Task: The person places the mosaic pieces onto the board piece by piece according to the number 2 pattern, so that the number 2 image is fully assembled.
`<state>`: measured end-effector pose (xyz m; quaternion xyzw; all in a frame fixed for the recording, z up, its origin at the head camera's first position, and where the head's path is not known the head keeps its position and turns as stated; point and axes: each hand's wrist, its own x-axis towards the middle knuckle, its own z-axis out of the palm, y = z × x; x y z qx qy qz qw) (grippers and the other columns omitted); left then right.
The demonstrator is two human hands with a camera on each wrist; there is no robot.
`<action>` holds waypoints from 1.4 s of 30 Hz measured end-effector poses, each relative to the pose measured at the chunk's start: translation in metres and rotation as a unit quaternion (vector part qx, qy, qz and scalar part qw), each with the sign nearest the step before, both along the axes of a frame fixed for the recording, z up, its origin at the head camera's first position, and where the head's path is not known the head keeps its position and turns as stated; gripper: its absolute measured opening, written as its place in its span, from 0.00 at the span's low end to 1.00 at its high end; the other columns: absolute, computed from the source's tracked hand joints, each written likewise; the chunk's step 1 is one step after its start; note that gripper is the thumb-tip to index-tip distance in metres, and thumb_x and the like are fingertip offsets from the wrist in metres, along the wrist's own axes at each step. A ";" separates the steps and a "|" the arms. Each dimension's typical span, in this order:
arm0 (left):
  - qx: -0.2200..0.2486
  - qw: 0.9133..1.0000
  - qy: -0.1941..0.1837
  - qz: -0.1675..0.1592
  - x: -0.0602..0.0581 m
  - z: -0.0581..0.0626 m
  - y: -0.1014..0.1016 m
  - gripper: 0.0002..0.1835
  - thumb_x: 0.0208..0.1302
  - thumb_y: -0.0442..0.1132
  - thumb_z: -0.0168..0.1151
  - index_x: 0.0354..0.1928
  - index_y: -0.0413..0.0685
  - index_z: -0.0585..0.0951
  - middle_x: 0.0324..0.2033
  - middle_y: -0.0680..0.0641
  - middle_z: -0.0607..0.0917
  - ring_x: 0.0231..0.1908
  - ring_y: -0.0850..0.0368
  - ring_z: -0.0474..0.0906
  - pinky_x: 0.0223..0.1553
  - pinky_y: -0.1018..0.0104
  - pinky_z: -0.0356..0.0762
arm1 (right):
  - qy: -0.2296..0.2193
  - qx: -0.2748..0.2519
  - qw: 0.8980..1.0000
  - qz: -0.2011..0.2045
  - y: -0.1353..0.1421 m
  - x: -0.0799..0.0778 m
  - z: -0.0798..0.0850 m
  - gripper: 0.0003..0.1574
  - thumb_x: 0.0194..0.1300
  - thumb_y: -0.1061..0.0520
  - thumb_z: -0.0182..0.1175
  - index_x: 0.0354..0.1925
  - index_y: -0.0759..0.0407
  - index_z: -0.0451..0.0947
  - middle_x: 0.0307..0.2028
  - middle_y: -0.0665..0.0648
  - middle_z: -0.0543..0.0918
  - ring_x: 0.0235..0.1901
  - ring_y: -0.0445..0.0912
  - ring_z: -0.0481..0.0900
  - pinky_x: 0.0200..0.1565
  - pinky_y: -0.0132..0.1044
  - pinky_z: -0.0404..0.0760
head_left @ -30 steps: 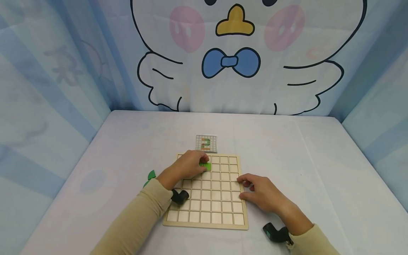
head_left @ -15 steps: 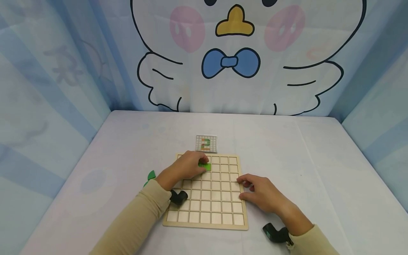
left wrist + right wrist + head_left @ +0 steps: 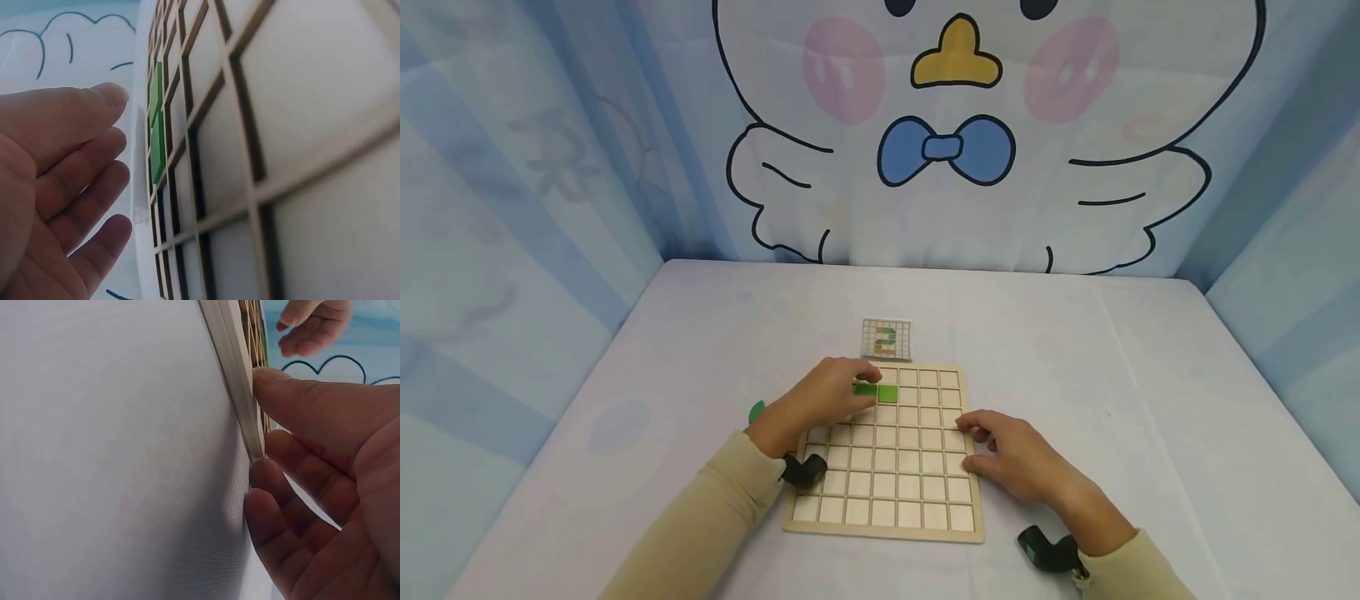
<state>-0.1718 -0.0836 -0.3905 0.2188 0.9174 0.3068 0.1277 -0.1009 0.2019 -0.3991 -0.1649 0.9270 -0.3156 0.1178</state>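
Two green square tiles, the darker point(image 3: 865, 389) and the lighter point(image 3: 887, 393), lie side by side in neighbouring cells of a wooden grid board point(image 3: 883, 531). My left hand point(image 3: 823, 390) hovers over the board's upper left, partly covering the darker tile in the head view. The left wrist view shows this hand point(image 3: 69, 169) with loosely bent fingers, apart from the green tiles point(image 3: 157, 147) and holding nothing. My right hand point(image 3: 1018, 454) rests its thumb and fingertips on the board's right edge; in the right wrist view its thumb point(image 3: 306, 403) touches the rim point(image 3: 234, 375).
A small card point(image 3: 886, 339) printed with a coloured grid pattern lies just behind the board. A dark green piece point(image 3: 756, 410) sits on the white table point(image 3: 1112, 375) left of the board, partly hidden by the left wrist. Printed fabric curtains point(image 3: 947, 217) enclose the back and sides.
My left hand has moved slightly left, away from the lighter green tile, and more of the darker tile shows. The right hand stays at the board's edge.
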 end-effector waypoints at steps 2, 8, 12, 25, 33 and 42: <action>-0.002 1.000 -0.002 0.003 0.003 0.001 -0.005 0.20 0.66 0.38 0.68 0.58 0.43 0.81 0.54 0.46 0.83 0.57 0.48 0.78 0.55 0.55 0.77 | 0.001 0.001 1.000 -0.002 0.000 0.000 -0.001 0.27 0.61 0.57 0.70 0.58 0.58 0.78 0.45 0.49 0.80 0.41 0.45 0.75 0.47 0.47 0.76; 0.003 0.999 -0.011 0.032 0.010 0.003 -0.023 0.20 0.66 0.39 0.69 0.59 0.46 0.81 0.54 0.48 0.83 0.58 0.49 0.77 0.56 0.54 0.76 | 0.003 0.000 1.000 -0.003 0.001 -0.001 -0.002 0.27 0.61 0.57 0.71 0.58 0.57 0.78 0.44 0.48 0.80 0.40 0.44 0.75 0.46 0.46 0.76; 0.000 0.999 -0.011 0.049 0.014 0.006 -0.039 0.21 0.67 0.41 0.68 0.60 0.47 0.80 0.55 0.48 0.82 0.59 0.48 0.76 0.57 0.51 0.75 | 0.004 0.000 1.000 -0.002 0.000 -0.001 -0.003 0.27 0.61 0.57 0.71 0.58 0.57 0.77 0.44 0.48 0.79 0.40 0.44 0.75 0.46 0.47 0.76; -0.016 0.996 -0.016 0.088 0.019 0.008 -0.087 0.20 0.66 0.40 0.67 0.59 0.45 0.80 0.55 0.44 0.82 0.56 0.40 0.75 0.57 0.47 0.75 | 0.004 0.001 1.000 0.001 0.001 -0.002 -0.002 0.28 0.61 0.56 0.70 0.59 0.57 0.77 0.44 0.49 0.79 0.40 0.45 0.75 0.46 0.47 0.76; -0.030 0.993 -0.020 0.111 0.022 0.002 -0.107 0.18 0.65 0.38 0.69 0.56 0.45 0.80 0.52 0.44 0.83 0.53 0.42 0.77 0.57 0.46 0.75 | 0.000 0.001 1.000 -0.005 0.000 -0.001 -0.002 0.28 0.61 0.56 0.70 0.59 0.57 0.77 0.43 0.49 0.79 0.40 0.45 0.74 0.46 0.47 0.76; -0.054 0.990 -0.021 0.128 0.025 -0.004 -0.120 0.16 0.62 0.35 0.71 0.51 0.43 0.81 0.48 0.44 0.84 0.51 0.45 0.78 0.56 0.47 0.76 | 0.001 0.001 1.000 -0.004 0.000 -0.001 -0.002 0.27 0.61 0.57 0.70 0.58 0.56 0.77 0.43 0.48 0.79 0.40 0.45 0.74 0.46 0.47 0.75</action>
